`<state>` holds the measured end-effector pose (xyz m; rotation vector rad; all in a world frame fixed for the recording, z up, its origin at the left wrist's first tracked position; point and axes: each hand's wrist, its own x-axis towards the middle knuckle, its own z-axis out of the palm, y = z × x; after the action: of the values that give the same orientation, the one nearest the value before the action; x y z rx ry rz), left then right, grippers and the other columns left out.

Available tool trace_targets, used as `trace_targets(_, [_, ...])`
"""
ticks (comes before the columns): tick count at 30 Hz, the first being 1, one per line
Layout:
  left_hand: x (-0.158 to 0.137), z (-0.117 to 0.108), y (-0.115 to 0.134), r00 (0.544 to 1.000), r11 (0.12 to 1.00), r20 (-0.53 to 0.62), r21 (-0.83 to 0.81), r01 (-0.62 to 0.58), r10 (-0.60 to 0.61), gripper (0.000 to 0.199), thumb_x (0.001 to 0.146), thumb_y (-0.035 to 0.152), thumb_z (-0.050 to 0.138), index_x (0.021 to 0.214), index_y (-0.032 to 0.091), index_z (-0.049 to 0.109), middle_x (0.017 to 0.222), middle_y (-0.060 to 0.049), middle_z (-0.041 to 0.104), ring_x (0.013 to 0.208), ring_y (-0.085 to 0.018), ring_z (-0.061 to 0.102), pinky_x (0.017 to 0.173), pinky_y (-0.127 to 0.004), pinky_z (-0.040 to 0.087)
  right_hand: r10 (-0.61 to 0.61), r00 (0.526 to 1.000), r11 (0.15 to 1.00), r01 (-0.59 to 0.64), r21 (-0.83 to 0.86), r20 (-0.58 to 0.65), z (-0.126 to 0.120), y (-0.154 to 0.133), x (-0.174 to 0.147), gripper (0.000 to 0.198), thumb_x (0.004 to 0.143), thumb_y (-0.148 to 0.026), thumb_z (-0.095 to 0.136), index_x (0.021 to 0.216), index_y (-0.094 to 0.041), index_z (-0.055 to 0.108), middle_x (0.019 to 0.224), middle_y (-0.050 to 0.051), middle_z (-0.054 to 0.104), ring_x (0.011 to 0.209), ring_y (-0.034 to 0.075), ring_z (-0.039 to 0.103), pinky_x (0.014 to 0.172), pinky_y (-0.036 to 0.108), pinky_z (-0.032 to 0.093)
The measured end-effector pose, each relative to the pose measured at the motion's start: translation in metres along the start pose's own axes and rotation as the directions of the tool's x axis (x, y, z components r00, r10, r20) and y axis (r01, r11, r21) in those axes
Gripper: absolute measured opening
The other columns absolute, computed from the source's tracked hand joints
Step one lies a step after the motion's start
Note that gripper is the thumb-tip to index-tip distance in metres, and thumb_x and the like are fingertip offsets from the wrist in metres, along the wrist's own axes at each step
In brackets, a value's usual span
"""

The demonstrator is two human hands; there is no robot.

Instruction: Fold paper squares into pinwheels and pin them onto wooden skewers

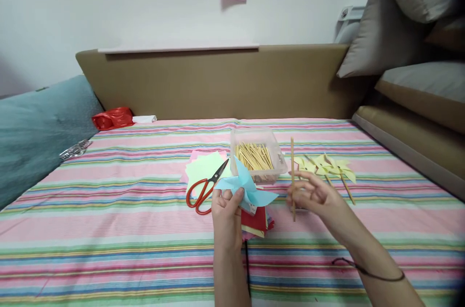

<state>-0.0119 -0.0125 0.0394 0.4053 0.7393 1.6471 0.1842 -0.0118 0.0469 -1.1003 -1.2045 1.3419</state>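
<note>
A light blue paper pinwheel (247, 190) is pinched at its middle by my left hand (228, 207), with the thumb on top. My right hand (312, 193) holds a thin wooden stick (292, 176) upright between thumb and fingers, apart from the pinwheel. Behind the hands stands a clear plastic box (279, 164) with many wooden sticks (253, 156) in it. Scissors (206, 187) with red handles lie beside my left hand, partly on pale green paper sheets (205, 166). Under the pinwheel is a stack of coloured paper (256, 222), partly hidden.
Several yellow pinwheels (325, 165) on sticks lie to the right of the box. A red plastic bag (114, 118) and a white object (144, 118) rest at the back left. Cushions (417, 86) are piled at the right. A striped cloth (119, 229) covers the surface.
</note>
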Motion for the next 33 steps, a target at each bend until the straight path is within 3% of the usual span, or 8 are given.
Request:
trace_targets(3, [-0.001, 0.005, -0.003, 0.999, 0.999, 0.030, 0.048, 0.023, -0.025, 0.049, 0.060, 0.017, 0.080, 0.101, 0.019, 0.052, 0.084, -0.001, 0.067, 0.076, -0.012, 0.065, 0.068, -0.020, 0.051, 0.057, 0.997, 0.994, -0.062, 0.095, 0.060, -0.003, 0.031, -0.016, 0.047, 0.075, -0.030, 0.072, 0.117, -0.027, 0.051, 0.090, 0.001, 0.061, 0.077, 0.016, 0.065, 0.073, 0.032, 0.053])
trace_targets(6, [0.003, 0.007, -0.009, 0.995, 0.994, 0.078, 0.100, 0.050, -0.058, 0.048, 0.062, 0.016, 0.079, 0.100, 0.020, 0.050, 0.083, 0.000, 0.066, 0.074, -0.012, 0.065, 0.067, -0.020, 0.051, 0.071, 0.989, 0.992, -0.083, 0.091, 0.129, -0.001, 0.044, -0.017, 0.042, 0.077, -0.031, 0.069, 0.116, -0.027, 0.054, 0.087, 0.001, 0.060, 0.074, 0.015, 0.063, 0.071, 0.032, 0.051])
trace_targets(10, [0.010, 0.010, -0.022, 0.986, 0.989, 0.135, 0.129, 0.078, -0.095, 0.045, 0.065, 0.014, 0.077, 0.100, 0.021, 0.050, 0.087, -0.001, 0.066, 0.075, -0.011, 0.065, 0.065, -0.019, 0.050, 0.071, 0.988, 0.994, -0.081, 0.069, 0.134, 0.002, 0.042, -0.013, 0.030, 0.075, -0.036, 0.070, 0.100, -0.023, 0.062, 0.080, 0.001, 0.061, 0.068, 0.015, 0.060, 0.067, 0.031, 0.050])
trace_targets(14, [0.012, 0.017, -0.036, 0.975, 0.992, 0.183, 0.045, 0.121, -0.127, 0.047, 0.064, 0.014, 0.078, 0.104, 0.022, 0.055, 0.095, -0.002, 0.065, 0.078, -0.009, 0.063, 0.070, -0.019, 0.050, 0.070, 0.990, 0.995, -0.079, 0.065, 0.125, 0.002, 0.038, -0.012, 0.027, 0.073, -0.037, 0.071, 0.094, -0.021, 0.063, 0.076, 0.000, 0.062, 0.065, 0.014, 0.060, 0.064, 0.029, 0.049])
trace_targets(20, [0.014, 0.021, -0.044, 0.974, 0.985, 0.192, -0.098, 0.144, -0.123, 0.052, 0.060, 0.018, 0.081, 0.106, 0.025, 0.058, 0.080, 0.003, 0.062, 0.071, -0.008, 0.060, 0.077, -0.022, 0.049, 0.122, 0.983, 0.989, -0.132, 0.073, 0.137, 0.001, 0.040, -0.015, 0.032, 0.068, -0.031, 0.075, 0.096, -0.020, 0.062, 0.070, -0.001, 0.063, 0.064, 0.014, 0.060, 0.059, 0.027, 0.047])
trace_targets(27, [0.016, 0.017, -0.042, 0.959, 0.988, 0.251, -0.050, 0.146, -0.129, 0.060, 0.056, 0.018, 0.084, 0.109, 0.025, 0.056, 0.073, 0.004, 0.060, 0.083, -0.015, 0.065, 0.088, -0.030, 0.048, 0.150, 0.978, 0.981, -0.165, 0.101, 0.142, 0.002, 0.040, -0.018, 0.032, 0.064, -0.028, 0.078, 0.092, -0.019, 0.065, 0.064, -0.003, 0.058, 0.053, 0.009, 0.049, 0.045, 0.021, 0.036])
trace_targets(30, [0.015, 0.016, -0.042, 0.950, 0.990, 0.286, -0.018, 0.137, -0.127, 0.062, 0.056, 0.020, 0.084, 0.111, 0.025, 0.056, 0.074, 0.004, 0.061, 0.078, -0.013, 0.064, 0.094, -0.034, 0.045, 0.166, 0.975, 0.979, -0.181, 0.092, 0.146, 0.002, 0.039, -0.019, 0.031, 0.063, -0.027, 0.078, 0.090, -0.019, 0.066, 0.066, -0.002, 0.057, 0.054, 0.009, 0.049, 0.047, 0.022, 0.037])
trace_targets(33, [0.014, 0.018, -0.041, 0.957, 0.994, 0.270, 0.001, 0.107, -0.104, 0.065, 0.052, 0.021, 0.086, 0.110, 0.024, 0.056, 0.072, 0.005, 0.060, 0.069, -0.010, 0.062, 0.093, -0.033, 0.046, 0.115, 0.982, 0.992, -0.122, 0.038, 0.152, 0.002, 0.038, -0.019, 0.026, 0.066, -0.026, 0.076, 0.090, -0.019, 0.067, 0.068, -0.002, 0.057, 0.060, 0.011, 0.051, 0.054, 0.024, 0.041])
